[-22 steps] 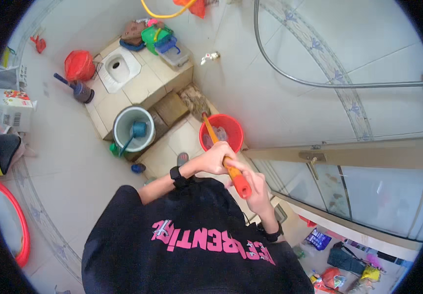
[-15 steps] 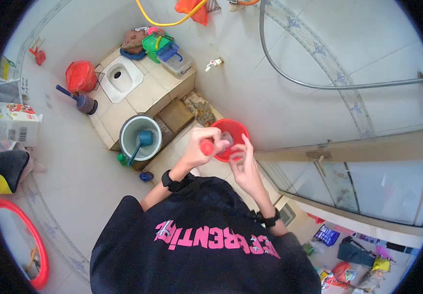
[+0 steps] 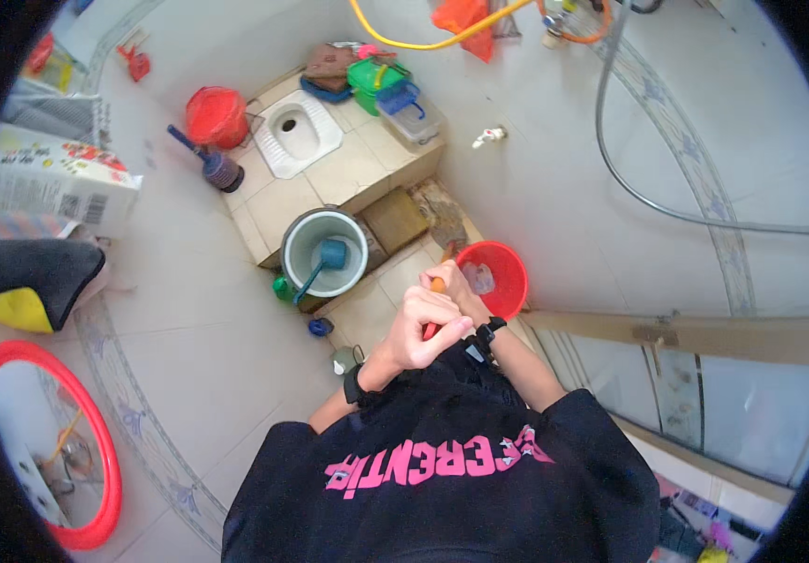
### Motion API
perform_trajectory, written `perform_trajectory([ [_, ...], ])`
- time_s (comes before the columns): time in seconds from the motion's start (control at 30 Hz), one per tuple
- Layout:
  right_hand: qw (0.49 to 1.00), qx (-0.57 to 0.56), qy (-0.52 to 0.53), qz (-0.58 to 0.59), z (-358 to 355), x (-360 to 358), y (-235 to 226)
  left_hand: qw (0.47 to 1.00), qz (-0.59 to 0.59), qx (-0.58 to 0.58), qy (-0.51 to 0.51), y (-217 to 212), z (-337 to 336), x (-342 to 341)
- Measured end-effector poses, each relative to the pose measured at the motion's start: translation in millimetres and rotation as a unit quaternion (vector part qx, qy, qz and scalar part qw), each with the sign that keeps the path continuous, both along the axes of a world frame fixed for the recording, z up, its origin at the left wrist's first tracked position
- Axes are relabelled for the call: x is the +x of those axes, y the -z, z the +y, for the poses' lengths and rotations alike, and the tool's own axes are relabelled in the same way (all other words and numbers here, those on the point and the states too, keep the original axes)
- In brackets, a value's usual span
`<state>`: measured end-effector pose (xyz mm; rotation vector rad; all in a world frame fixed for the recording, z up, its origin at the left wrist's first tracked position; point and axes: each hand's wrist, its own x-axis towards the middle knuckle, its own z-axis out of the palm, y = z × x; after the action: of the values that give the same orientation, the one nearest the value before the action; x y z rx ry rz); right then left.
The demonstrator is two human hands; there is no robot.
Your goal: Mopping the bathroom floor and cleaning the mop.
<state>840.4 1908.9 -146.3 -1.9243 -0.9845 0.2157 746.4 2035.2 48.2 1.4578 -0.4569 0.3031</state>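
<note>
My left hand (image 3: 425, 330) is closed around a slim thing with a red handle (image 3: 431, 330); a bit of red shows below the fingers. Just beyond it, my right hand (image 3: 461, 289) is also closed, with an orange part (image 3: 437, 283) poking out between the two hands. Whether red and orange belong to one piece, I cannot tell; most of it is hidden by the fingers. Right of the hands, on the floor, stands a red bucket (image 3: 509, 281) with a clear, see-through item (image 3: 479, 278) in it.
A grey-rimmed bucket (image 3: 294, 235) holding a blue dipper (image 3: 332, 254) stands left of my hands. Behind are a raised squat toilet (image 3: 315, 155), a brush (image 3: 221, 172) and a clear bin (image 3: 418, 127). A tap (image 3: 490, 137) juts from the wall. A red-framed mirror (image 3: 109, 460) is at left.
My right hand has left the space over the red bucket and come in against my left, closing on the thing. The whole view has shifted, so the surroundings sit further right.
</note>
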Motion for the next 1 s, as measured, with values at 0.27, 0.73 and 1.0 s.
perform_trajectory([
  [0.27,0.983,0.137,-0.012,-0.119,31.6,60.1,-15.6,0.990,-0.066,0.101,0.080,-43.9,21.2,32.9],
  [0.73,0.991,0.101,-0.025,-0.081,25.9,174.1,51.5,0.950,0.049,0.172,-0.256,27.0,-35.7,118.7],
  [1.0,0.994,0.095,-0.057,0.002,29.0,135.2,38.3,0.918,0.031,-0.004,-0.394,1.1,-36.2,99.0],
])
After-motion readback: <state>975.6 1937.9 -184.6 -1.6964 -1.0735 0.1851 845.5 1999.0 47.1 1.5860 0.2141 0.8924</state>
